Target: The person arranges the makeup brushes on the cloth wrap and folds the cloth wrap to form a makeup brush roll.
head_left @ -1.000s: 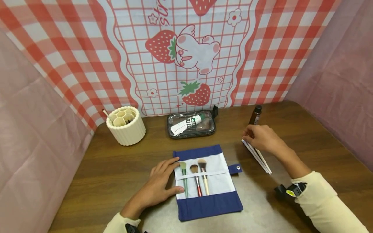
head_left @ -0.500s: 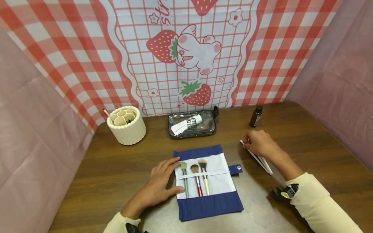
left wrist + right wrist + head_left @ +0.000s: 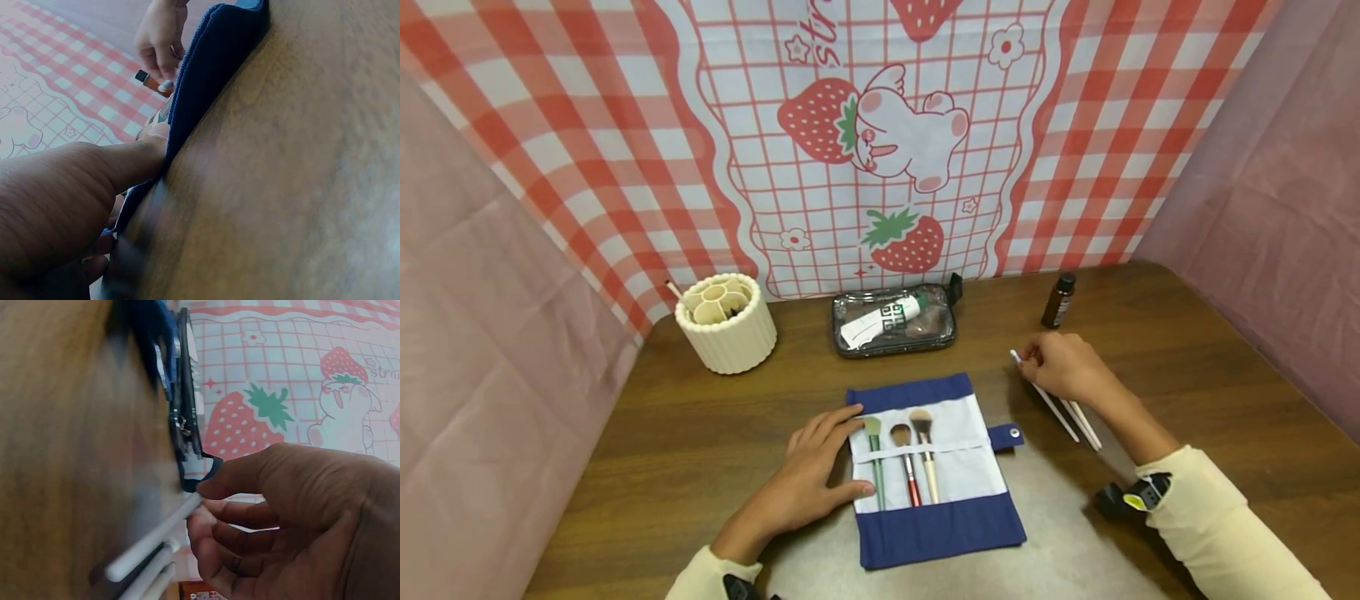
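A thin white stick was pinched near its far end between the thumb and fingertips of the right hand, over the right part of the bench. It slanted, with its gripped end toward the back edge; whether its other end touched the bench could not be told. Two more pale sticks lay just beside it, on the side nearer the right edge of the bench, partly hidden by the hand.

To the left, an open blue-and-white brush roll lay flat, its strap pointing toward the right edge. The left hand rested on the roll's left side, fingers extended and thumb held apart. A white band crossed three brushes, left to right: a green brush, a red-handled brush and a pale-handled brush.

Farther out, a dark bottle stood upright toward the back right corner. A clear pouch containing a white tube lay near the middle of the back edge, and a ribbed cream cup stood near the back left corner. A strawberry-print cloth hung behind the bench.
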`<state>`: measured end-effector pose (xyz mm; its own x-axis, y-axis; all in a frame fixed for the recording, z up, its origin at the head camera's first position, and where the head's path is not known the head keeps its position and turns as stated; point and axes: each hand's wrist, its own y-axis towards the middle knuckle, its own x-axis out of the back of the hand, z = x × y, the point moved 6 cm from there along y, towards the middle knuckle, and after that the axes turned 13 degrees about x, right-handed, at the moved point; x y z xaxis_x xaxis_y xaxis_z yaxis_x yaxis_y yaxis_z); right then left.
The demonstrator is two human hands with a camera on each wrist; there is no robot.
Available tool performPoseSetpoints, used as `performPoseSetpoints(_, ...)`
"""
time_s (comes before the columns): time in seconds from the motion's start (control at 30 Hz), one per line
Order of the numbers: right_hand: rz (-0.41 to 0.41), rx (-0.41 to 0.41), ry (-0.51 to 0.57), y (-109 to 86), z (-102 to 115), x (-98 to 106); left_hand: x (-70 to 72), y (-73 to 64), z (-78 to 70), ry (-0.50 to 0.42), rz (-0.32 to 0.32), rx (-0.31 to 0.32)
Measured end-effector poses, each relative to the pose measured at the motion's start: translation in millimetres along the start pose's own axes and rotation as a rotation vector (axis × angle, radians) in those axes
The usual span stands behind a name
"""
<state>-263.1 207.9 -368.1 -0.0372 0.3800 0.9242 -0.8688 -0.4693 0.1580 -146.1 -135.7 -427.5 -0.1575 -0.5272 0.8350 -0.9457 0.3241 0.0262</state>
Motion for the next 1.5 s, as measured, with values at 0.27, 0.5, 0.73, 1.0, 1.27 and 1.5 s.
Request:
performPoseSetpoints(0.27, -0.085, 0.0, 0.242, 4.1, 0.0, 17.0, -0.2, 0.8, -0.5, -0.003, 0.001, -0.01)
performPoseSetpoints(0.5, -0.155, 0.016, 0.487, 7.1, 1.5, 24.8, 0.3, 1.4, 0.1, 0.0, -0.001, -0.015)
performPoseSetpoints(0.73, -0.258, 0.01, 0.744, 15.0, 3.7, 27.8, 1.4, 1.8, -0.4, 0.0, 0.012, -0.001)
performPoseSetpoints(1.0, -0.284, 0.06, 0.883, 26.4, 15.9, 16.0, 1.7, 0.7, -1.2, 0.0, 0.01, 0.005)
performPoseSetpoints(1.27, -0.273, 0.082, 0.997, 37.3, 30.9, -4.5, 1.3, -0.1, -1.6, -0.009, 0.004, -0.005)
performPoseSetpoints(1.5, -0.224, 0.055, 1.043, 44.1, 39.5, -22.2, 1.5, 0.5, -1.3, -0.014, 0.014, 0.001)
